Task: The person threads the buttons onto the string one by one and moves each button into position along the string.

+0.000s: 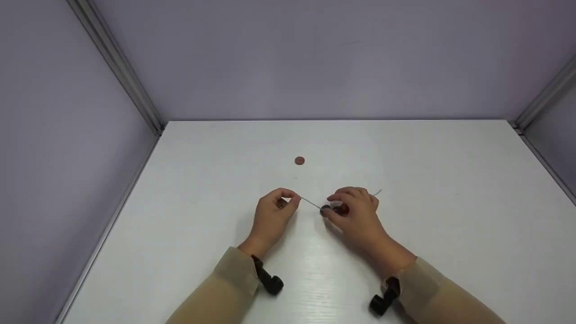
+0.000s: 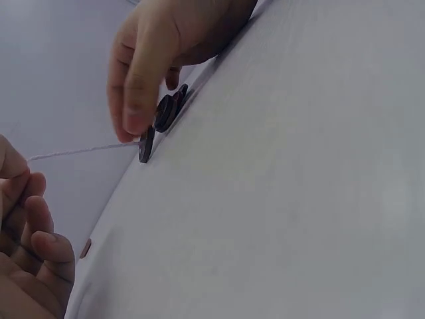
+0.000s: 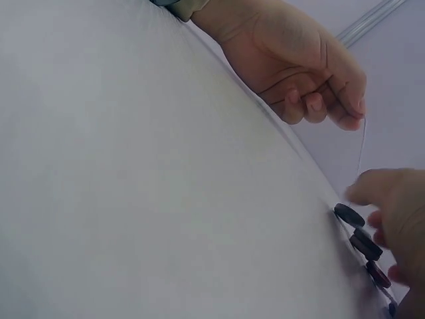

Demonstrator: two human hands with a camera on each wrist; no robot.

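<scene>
- Sitting on a plain white table [image 1: 189, 252] inside a grey-walled booth [image 1: 315, 58], everything here is tiny, so the trick is mostly keeping things steady.
- Left hand [image 1: 272, 215] has fingers curled, pinching the end of a thin thread [image 1: 311, 203] between thumb and fingertip. I'd keep that line taut and low, roughly how it runs now, so the discs slide instead of flopping.
- Right hand [image 1: 355, 216] is curled over the buttons [image 1: 335, 210], fingertips pinching them at the tabletop. Better to feed one at a time and not let the stack tip.
- Those buttons look like small flat discs, dark with a reddish one among them, standing on edge in a short row on the thread, right between both hands.
- One loose brownish button [image 1: 299, 160] lies well apart, further back on the table.
- A short tail of thread pokes out behind the right hand.
</scene>
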